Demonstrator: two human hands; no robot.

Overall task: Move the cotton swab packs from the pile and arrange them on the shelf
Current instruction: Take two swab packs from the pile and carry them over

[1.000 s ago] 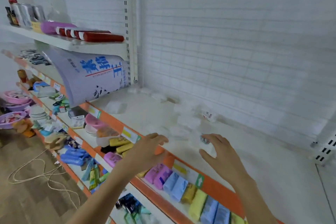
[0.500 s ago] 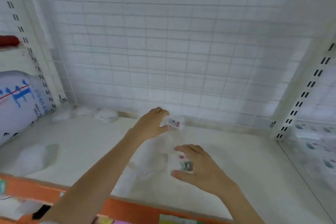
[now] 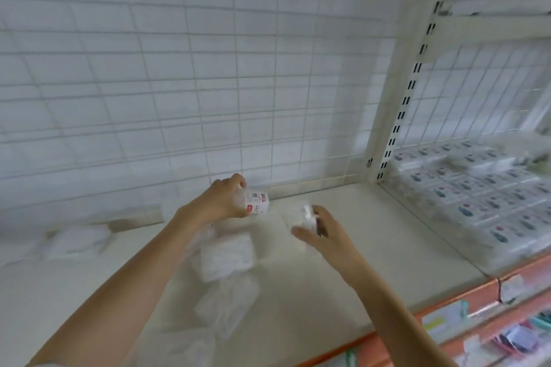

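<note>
Gripping a cotton swab pack [image 3: 256, 202] in the left hand [image 3: 222, 202], fingers curled round it, label end poking out toward the wire grid back panel [image 3: 208, 68]. The pack is held up off the shelf [image 3: 372, 232], close to the foot of that panel, probably so it can go down against the back edge as the start of a row. The right hand [image 3: 320, 235] pinches a second pack [image 3: 304, 217], blurred, thumb and fingers closed on it, a little further out from the panel and right of the first. That pack also looks lifted; contact with the shelf is unclear.

Out from the panel, beneath the left forearm, lies the pile of clear packs [image 3: 226, 259], loose, overlapping and tilted, running toward the orange shelf edge [image 3: 417, 316]. More soft white packs [image 3: 77, 241] sit at the panel's foot, far left. Right of the panel, past the slotted upright [image 3: 396, 116], the next bay holds tidy rows of small packs [image 3: 483, 199], likely the pattern to copy. Judged: early in the task, most of the pile not yet arranged.
</note>
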